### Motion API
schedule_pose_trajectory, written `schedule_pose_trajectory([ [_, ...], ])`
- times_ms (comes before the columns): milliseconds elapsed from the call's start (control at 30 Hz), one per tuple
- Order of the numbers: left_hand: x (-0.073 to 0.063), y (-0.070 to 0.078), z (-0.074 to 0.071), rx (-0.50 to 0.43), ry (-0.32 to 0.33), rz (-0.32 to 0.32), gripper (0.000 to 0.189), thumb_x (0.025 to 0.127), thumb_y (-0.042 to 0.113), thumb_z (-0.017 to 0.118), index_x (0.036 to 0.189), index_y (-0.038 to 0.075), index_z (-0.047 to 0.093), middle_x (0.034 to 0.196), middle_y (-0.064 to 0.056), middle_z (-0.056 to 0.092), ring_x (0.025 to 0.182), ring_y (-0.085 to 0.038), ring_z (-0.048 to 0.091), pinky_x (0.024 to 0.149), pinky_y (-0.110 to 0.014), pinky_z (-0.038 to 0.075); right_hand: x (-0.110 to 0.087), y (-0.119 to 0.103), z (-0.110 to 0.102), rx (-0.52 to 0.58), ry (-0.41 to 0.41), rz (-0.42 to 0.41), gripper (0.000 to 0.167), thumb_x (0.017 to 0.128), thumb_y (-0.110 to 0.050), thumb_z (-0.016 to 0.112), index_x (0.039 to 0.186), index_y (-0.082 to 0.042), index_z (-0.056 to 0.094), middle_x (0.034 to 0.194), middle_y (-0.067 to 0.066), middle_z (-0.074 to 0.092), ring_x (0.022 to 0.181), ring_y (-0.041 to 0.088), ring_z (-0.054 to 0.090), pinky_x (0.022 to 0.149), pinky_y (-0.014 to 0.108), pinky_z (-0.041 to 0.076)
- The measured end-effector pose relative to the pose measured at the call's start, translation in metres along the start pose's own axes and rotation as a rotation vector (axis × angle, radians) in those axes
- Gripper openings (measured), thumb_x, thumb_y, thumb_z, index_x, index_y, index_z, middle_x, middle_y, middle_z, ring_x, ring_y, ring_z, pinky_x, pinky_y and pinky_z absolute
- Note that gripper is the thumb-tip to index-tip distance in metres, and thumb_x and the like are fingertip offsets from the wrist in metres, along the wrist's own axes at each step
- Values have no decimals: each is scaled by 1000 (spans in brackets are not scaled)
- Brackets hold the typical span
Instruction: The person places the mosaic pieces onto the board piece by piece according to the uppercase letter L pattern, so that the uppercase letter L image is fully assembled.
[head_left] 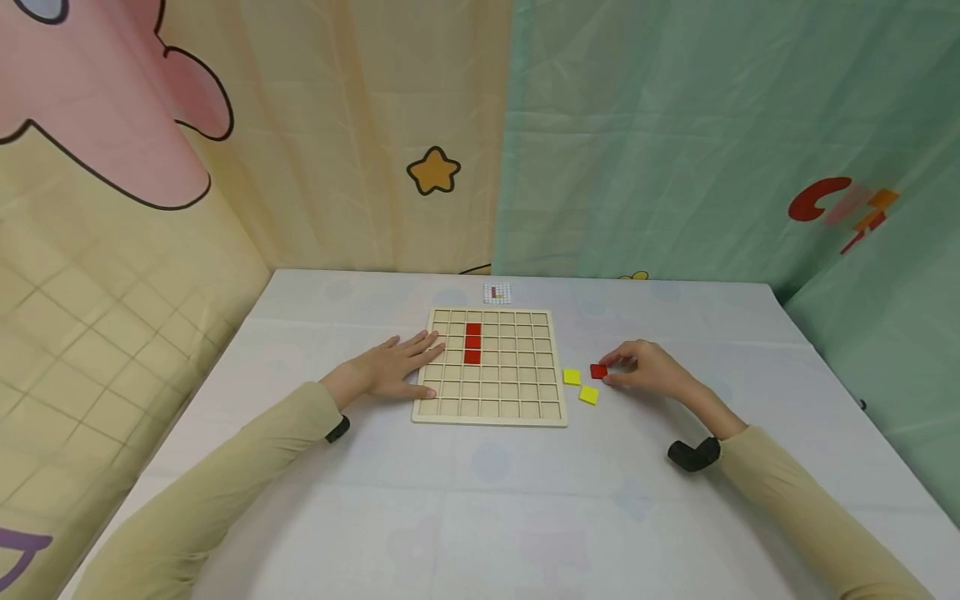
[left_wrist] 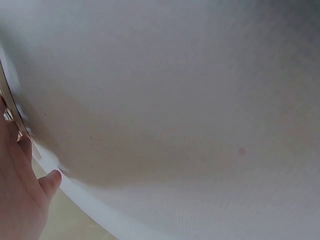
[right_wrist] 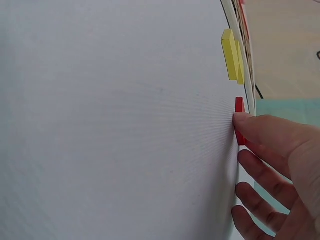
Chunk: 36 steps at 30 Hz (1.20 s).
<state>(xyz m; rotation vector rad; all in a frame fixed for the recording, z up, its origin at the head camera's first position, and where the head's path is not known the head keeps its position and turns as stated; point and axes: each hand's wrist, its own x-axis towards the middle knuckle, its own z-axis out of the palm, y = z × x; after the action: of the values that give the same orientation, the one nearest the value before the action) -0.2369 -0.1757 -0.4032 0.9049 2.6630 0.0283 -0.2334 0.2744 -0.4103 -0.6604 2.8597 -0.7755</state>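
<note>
My left hand (head_left: pixel 392 369) lies with fingers spread over the left edge of a pale wooden grid board (head_left: pixel 490 421). In the left wrist view, only part of that hand (left_wrist: pixel 22 190) shows at the lower left. Three red square tiles (head_left: pixel 472 343) fill a column of cells in the board's upper left part. To the right of the board, my right hand (head_left: pixel 648 368) pinches a loose red tile (right_wrist: pixel 239 130) between thumb and fingers, low at the table surface. Two yellow tiles (head_left: pixel 572 377) lie between the board and that hand.
A small printed card (head_left: pixel 497 293) with a grid pattern lies behind the board. White patterned cloth covers the table (head_left: pixel 491 517). Printed curtains (head_left: pixel 652 142) hang behind it and at the sides. Each wrist wears a black device (head_left: pixel 693 455).
</note>
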Motion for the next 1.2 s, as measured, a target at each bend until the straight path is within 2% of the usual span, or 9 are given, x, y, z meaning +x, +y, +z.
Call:
schedule_pose_trajectory([
  [233, -2, -1, 0, -7, 0, 1, 89, 90, 69, 43, 156, 22, 7, 164, -3, -1, 151, -25, 1, 119, -57, 9, 1, -4, 2, -45, 21, 25, 25, 79, -17, 77, 101, -5, 74, 95, 6, 72, 84, 18, 57, 71, 28, 49],
  [567, -4, 0, 0, -7, -2, -3, 89, 90, 68, 44, 156, 22, 6, 164, -4, -1, 151, -25, 1, 119, -57, 9, 5, -16, -1, -64, 88, 18, 21, 78, -16, 76, 98, -9, 76, 93, 5, 73, 87, 22, 59, 73, 34, 50],
  [1000, -2, 0, -1, -10, -19, -5, 90, 89, 69, 43, 156, 22, 5, 164, -3, -3, 151, -25, 0, 119, -57, 9, 25, -47, 14, -53, 127, -31, 27, 78, -23, 78, 101, -9, 76, 94, 3, 75, 87, 22, 60, 76, 37, 51],
  [1200, -1, 0, -1, -2, -14, -4, 90, 90, 69, 42, 156, 23, 4, 164, -3, -3, 151, -24, -1, 119, -56, 9, 36, -66, 25, -23, 127, -27, 26, 79, -25, 78, 101, -11, 76, 95, 4, 74, 88, 22, 61, 76, 38, 52],
])
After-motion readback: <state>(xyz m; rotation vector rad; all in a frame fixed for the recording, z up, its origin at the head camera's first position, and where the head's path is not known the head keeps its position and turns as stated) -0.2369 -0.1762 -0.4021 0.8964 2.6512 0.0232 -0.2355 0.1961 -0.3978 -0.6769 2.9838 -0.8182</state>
